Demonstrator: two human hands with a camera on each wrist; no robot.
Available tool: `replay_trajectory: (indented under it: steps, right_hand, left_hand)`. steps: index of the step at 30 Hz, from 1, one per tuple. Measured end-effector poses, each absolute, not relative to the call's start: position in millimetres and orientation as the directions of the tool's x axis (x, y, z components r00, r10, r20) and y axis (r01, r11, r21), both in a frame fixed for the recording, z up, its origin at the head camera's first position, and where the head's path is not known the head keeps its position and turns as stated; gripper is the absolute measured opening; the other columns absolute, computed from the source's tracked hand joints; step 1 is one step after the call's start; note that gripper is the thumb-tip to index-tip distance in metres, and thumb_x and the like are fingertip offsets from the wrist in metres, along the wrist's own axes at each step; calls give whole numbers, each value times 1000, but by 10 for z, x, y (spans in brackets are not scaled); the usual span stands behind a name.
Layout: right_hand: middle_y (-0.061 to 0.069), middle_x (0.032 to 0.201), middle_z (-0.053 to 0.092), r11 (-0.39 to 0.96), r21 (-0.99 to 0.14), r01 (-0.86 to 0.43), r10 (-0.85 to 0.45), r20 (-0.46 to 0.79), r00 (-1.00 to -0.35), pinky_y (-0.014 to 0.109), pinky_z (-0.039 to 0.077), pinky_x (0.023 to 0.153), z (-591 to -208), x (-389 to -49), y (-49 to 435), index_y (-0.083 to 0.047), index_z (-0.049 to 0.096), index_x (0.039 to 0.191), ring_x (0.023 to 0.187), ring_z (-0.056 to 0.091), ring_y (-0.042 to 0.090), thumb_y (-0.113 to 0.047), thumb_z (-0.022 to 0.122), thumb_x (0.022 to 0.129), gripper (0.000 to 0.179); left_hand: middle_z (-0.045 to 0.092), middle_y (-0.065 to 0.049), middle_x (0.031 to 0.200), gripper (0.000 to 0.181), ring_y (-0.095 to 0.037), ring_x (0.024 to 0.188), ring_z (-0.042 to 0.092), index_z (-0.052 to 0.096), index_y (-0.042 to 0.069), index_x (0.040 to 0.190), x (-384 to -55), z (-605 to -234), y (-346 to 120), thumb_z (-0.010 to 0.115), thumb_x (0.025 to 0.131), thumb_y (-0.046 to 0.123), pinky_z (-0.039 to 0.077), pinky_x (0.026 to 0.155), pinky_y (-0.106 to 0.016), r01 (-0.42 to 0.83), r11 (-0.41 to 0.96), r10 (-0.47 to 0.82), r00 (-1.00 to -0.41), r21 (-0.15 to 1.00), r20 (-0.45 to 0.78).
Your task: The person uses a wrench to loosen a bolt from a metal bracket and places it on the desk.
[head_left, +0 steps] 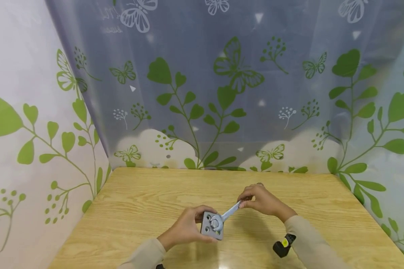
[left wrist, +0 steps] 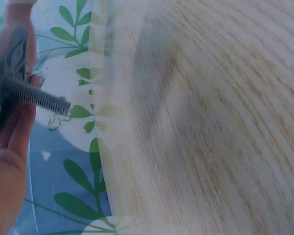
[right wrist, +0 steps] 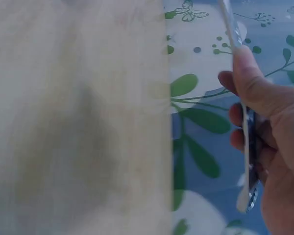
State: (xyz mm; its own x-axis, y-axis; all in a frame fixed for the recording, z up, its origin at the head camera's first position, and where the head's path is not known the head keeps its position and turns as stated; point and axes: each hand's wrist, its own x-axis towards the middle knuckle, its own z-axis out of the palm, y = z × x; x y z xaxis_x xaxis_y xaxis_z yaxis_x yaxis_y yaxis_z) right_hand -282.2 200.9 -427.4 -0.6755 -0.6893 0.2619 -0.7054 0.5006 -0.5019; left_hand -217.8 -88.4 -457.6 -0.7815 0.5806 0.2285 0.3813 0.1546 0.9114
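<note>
1. Inside the left hand (head_left: 187,226), curled fingers and thumb are gripping a grey, square metal plate with round holes (head_left: 212,234) by its edges.
2. Beyond that hand's fingers, a grey threaded metal bolt (left wrist: 41,99) is projecting from the plate's far side.
3. To the right of that hand, the right hand (head_left: 260,200) is pinching the outer end of a long silver metal wrench (head_left: 231,212), fingers curling round the handle.
4. Between the hands, the wrench's other end is sitting around the bolt's head.
5. Beneath both hands, a yellowish wood-grain table (head_left: 155,188) is extending.

A slanted silver wrench (head_left: 230,212) fits around the head of a threaded bolt (head_left: 215,223) through a gray, holed plate (head_left: 206,223).
</note>
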Motion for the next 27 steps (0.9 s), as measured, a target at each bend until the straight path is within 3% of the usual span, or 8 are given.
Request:
replay_trajectory:
  steps: [6,12,19,27]
  right_hand:
    - [-17,82,64,499,-332,-800,-794,194,-576,35,38,82,-3954,-2950,1862,-23,75,90,80,55,2,-34,74,78,16]
    - [-19,79,63,508,-262,-821,-832,100,-546,40,40,89,-3734,-2980,1688,-25,74,83,80,54,4,-35,77,74,14]
    - [-19,78,65,530,-250,-810,-829,45,-557,37,42,85,-3675,-2972,1659,-24,73,80,76,59,0,-34,78,73,13]
    - [-9,84,69,572,-396,-718,-769,46,-638,28,47,78,-3831,-2970,1952,-13,75,89,76,61,1,-26,76,79,17]
  left_hand:
    - [67,-8,108,57,-8,93,67,61,6,118,-2179,-4621,-848,87,68,8,56,85,-25,404,108,710,-671,908,213]
    - [67,-9,110,57,-5,95,65,60,4,119,-2174,-4629,-803,86,68,4,54,87,-22,392,110,765,-620,913,174]
    - [67,-8,110,58,-6,96,65,60,5,120,-2170,-4661,-806,87,68,6,54,87,-22,399,110,757,-627,910,183]
    - [68,-10,107,61,-7,92,66,61,6,119,-2205,-4744,-884,89,64,8,56,85,-25,391,120,697,-688,913,203]
